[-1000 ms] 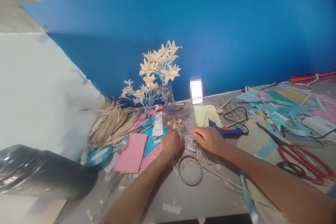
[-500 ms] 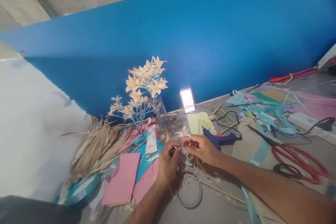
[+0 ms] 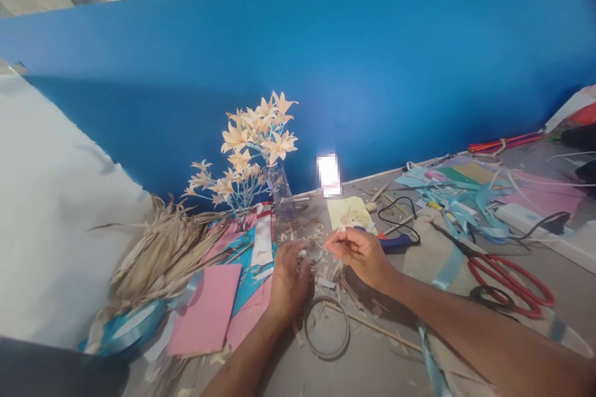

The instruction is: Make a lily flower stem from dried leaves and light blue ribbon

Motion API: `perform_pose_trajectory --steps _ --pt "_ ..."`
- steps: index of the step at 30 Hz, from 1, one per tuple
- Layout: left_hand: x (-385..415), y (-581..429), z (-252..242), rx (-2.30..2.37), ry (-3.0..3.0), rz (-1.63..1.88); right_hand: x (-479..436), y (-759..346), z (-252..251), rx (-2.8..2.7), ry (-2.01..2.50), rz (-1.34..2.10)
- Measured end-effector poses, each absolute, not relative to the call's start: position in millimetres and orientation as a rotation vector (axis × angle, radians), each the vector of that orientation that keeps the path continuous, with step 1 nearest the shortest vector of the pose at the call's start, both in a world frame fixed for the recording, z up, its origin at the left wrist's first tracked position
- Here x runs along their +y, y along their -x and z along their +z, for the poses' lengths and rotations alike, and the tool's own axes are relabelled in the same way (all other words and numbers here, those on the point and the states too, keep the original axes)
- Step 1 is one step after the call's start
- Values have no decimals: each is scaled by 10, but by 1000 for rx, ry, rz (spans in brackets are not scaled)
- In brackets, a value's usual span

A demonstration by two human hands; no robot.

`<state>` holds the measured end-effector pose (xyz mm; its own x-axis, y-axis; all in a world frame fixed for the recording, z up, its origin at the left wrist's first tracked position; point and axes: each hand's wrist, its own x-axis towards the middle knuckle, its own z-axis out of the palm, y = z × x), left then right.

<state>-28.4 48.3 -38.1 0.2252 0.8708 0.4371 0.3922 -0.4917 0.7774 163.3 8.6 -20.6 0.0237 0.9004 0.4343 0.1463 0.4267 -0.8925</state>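
Note:
My right hand (image 3: pixel 361 253) pinches a small cream straw flower (image 3: pixel 343 224) at its stem, lifted a little above the floor. My left hand (image 3: pixel 287 279) rests curled on a litter of straw scraps (image 3: pixel 326 270), fingers bent down; what it holds I cannot make out. Just in front of both hands lies a thin ring (image 3: pixel 326 335). Behind them stands a glass vase (image 3: pixel 279 189) with a bunch of cream straw flowers (image 3: pixel 254 136) on blue stems.
Pink and blue paper sheets (image 3: pixel 212 307) and a heap of dried straw leaves (image 3: pixel 162 254) lie at left, with a blue ribbon roll (image 3: pixel 128 332). A blue glue gun (image 3: pixel 393 240), red-handled scissors (image 3: pixel 507 276), ribbons and cables lie at right. A blue wall runs behind.
Both hands rose from the scraps and met at a small flower. Now they have parted: the right hand keeps the flower, the left has dropped back onto the scraps. The view shifted right.

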Motion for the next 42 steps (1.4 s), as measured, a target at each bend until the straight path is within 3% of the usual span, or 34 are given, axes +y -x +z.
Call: perform_pose_trajectory --steps 10,14,22,31,36,42 --pt "355 281 -337 1156 -2087 1355 92 -1615 -170 -1381 1083 894" --pt "330 288 -383 1131 -2121 1287 79 -1576 -252 -1491 1068 782" --pt "236 265 -344 891 -2213 1200 80 -1552 -279 -1722 869 177" --pt "282 283 -365 1034 -2044 1041 103 -1570 -350 -1779 912 54" --pt "336 285 -409 1121 -2067 1187 111 -1580 -360 -1786 970 13" --pt "323 288 -293 1180 -2020 1120 118 -1570 -373 -1774 942 4"
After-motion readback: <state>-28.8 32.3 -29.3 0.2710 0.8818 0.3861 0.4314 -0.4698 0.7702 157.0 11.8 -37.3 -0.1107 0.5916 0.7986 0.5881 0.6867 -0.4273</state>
